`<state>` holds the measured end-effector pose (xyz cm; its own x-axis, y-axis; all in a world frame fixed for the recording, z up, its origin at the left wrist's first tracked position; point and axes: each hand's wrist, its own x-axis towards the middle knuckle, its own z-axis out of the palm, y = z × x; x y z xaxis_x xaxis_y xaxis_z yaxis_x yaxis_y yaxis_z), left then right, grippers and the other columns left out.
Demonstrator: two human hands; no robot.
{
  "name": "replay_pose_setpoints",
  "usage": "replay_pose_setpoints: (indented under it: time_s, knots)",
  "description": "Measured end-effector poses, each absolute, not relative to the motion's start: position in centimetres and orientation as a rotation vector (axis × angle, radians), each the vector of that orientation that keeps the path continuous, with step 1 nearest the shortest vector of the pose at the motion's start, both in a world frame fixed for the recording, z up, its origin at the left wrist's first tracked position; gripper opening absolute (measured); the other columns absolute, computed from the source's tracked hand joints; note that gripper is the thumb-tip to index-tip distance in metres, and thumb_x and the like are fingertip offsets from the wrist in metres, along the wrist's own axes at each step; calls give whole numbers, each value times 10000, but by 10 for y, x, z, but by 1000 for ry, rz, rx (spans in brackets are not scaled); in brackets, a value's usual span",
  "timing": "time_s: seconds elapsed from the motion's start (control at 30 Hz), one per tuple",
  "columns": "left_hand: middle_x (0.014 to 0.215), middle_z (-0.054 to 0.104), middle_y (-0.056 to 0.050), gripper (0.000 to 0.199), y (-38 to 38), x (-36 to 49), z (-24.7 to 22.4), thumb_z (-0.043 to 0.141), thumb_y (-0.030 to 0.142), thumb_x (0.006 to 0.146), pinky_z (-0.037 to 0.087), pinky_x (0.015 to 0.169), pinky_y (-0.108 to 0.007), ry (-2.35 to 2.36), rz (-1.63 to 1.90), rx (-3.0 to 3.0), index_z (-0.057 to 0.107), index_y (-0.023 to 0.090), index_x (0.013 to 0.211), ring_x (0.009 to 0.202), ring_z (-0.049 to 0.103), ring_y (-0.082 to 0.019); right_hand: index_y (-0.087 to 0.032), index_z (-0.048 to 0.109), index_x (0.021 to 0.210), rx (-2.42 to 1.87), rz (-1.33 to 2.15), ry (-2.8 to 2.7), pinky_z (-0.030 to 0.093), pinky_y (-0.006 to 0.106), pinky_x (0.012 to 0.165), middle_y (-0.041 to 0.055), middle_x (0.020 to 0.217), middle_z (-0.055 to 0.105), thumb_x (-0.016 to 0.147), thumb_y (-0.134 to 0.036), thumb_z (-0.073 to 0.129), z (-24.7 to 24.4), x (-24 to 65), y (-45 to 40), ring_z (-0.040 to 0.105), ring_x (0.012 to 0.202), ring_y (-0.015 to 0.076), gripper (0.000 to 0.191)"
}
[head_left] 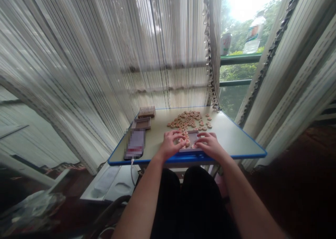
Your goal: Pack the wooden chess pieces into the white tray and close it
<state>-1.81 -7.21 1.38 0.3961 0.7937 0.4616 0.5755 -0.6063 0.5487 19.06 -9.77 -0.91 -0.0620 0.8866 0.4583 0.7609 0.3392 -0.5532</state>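
- Take the shallow tray [193, 137] as your clock centre, 12 pointing away from you; it sits near the front edge of the table [231, 139].
- Your left hand [170, 143] is at 9, its fingers curled and slightly apart over the tray's left side, tips at the left-hand discs [187, 142]; you cannot tell whether they pinch one.
- Your right hand [210, 143] is at 3, fingers bent and spread, tips pointing towards 10 beside the lone disc [194, 146] at the tray's near end; a pinch there is unclear too.
- The left-hand discs run roughly from 6 to 12 along that side, nearer your left fingers; the lone disc lies nearer your right.
- You have the loose pile [189, 117] at 12, beyond both hands.
- At 10 lie the second tray [144, 123] and, behind it, the brown box [147, 111]; the phone [135, 144] is at 9.
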Motion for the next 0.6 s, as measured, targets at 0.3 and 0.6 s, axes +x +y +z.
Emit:
replay_pose_setpoints:
  time_s: [0.3,0.6]
  knots:
    - [1097,562,-48,201,-72,-18,12,619,347,728,308,1006,-382,1251,1081,2333,695,239,881,1111,422,-230,-274,735,698,-1402,206,-1879,296,409,937,28,1000,621,750,-353,541,-11,191,-98,441,999,252,216]
    - [1107,563,-46,201,-72,-18,12,621,339,725,311,1005,-386,1267,1094,2310,691,239,884,1109,417,-234,-265,727,658,-1422,189,-1849,318,398,907,35,933,630,754,-357,535,-13,192,-98,452,940,240,233]
